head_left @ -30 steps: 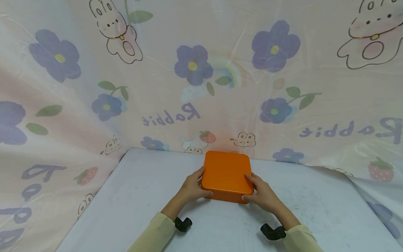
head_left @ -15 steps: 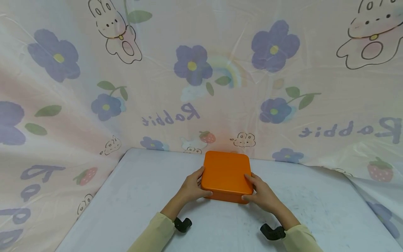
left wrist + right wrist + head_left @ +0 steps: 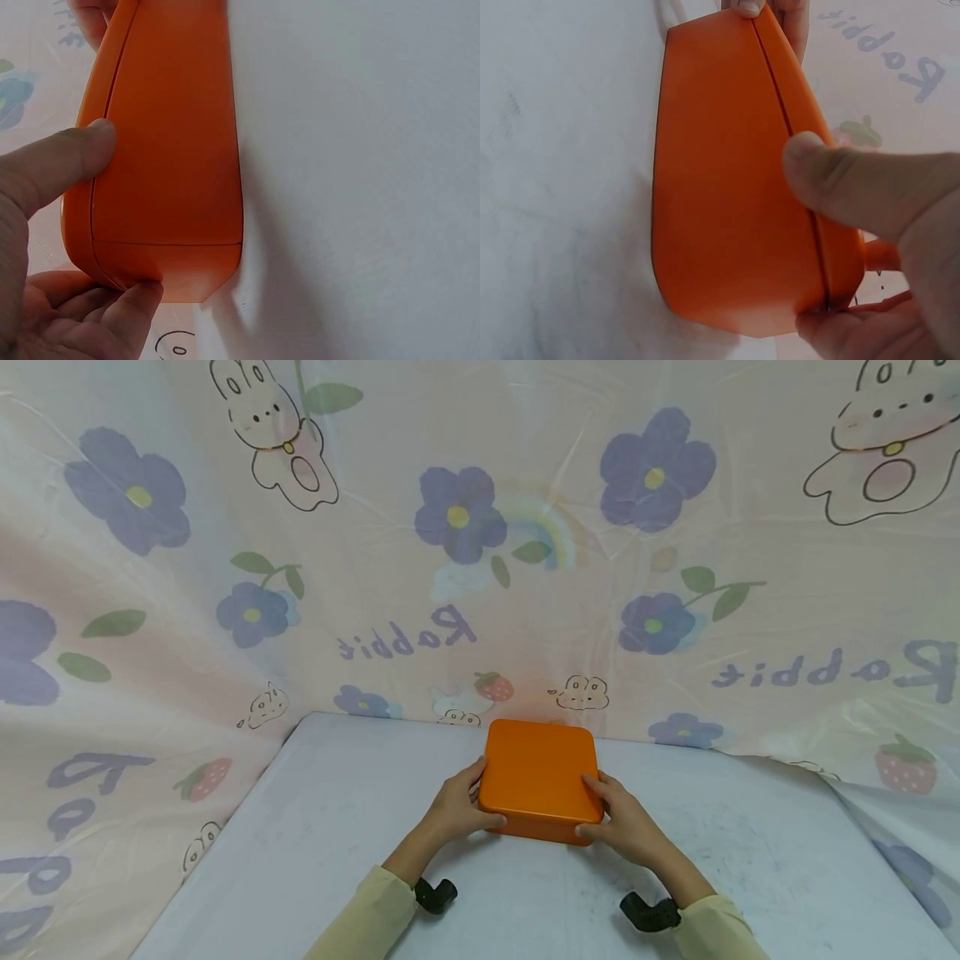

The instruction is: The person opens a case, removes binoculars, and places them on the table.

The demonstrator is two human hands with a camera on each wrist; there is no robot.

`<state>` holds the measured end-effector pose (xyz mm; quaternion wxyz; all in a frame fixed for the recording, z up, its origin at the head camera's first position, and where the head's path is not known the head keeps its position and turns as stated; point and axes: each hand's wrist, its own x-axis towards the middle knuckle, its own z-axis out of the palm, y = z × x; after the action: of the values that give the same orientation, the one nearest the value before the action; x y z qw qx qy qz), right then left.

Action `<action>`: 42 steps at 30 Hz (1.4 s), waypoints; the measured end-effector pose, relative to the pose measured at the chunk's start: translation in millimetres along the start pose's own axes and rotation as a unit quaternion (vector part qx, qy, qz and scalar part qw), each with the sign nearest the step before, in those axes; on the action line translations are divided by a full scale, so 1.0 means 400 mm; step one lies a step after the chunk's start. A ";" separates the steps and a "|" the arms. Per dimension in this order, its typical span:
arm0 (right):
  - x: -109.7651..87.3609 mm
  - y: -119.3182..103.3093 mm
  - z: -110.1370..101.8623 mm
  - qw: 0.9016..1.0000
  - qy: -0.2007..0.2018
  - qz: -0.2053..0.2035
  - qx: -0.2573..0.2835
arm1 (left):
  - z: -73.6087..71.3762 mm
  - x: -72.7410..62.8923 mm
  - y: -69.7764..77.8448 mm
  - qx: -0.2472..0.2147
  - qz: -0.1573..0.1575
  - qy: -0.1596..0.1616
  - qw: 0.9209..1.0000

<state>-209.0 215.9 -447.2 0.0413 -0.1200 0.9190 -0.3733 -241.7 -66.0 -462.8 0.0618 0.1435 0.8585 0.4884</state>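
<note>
An orange lidded box [image 3: 540, 768], square with rounded corners, rests on the white table near its back edge. A thin seam below the top marks where the lid [image 3: 784, 82] meets the body. My left hand [image 3: 456, 806] grips the box's near left corner, its thumb on the front face across the seam and its fingers along the left side. At the near right corner my right hand [image 3: 626, 822] grips in the same way, thumb on the front, one finger on the lid's top edge. The wrist views show both thumbs [image 3: 94, 146] at the seam. The lid hides the inside.
A pale curtain [image 3: 555, 602] printed with rabbits, flowers and strawberries hangs right behind the box and along both sides. The white table [image 3: 360, 793] stretches around it, with faint dark smudges to the right. Black curved pieces [image 3: 437, 896] sit at both wrists.
</note>
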 end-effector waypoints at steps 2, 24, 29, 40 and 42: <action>0.000 0.002 0.001 1.000 0.001 -0.002 0.002 | 0.001 0.000 -0.001 0.000 -0.001 0.000 1.000; 0.000 0.008 0.000 1.000 -0.003 -0.007 -0.002 | 0.002 0.003 -0.014 -0.010 0.003 -0.007 1.000; 0.005 0.016 0.002 1.000 0.002 -0.013 0.014 | 0.001 0.007 -0.016 0.005 0.006 -0.003 1.000; 0.007 0.017 -0.006 1.000 0.017 -0.023 0.006 | -0.002 0.008 -0.013 -0.006 0.007 -0.009 1.000; 0.008 0.017 -0.006 1.000 0.017 -0.021 0.005 | -0.004 0.006 -0.012 -0.011 0.007 -0.009 1.000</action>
<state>-213.9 221.4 -450.4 0.0183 -0.1331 0.9149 -0.3806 -245.4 -68.7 -466.1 0.0677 0.1537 0.8513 0.4970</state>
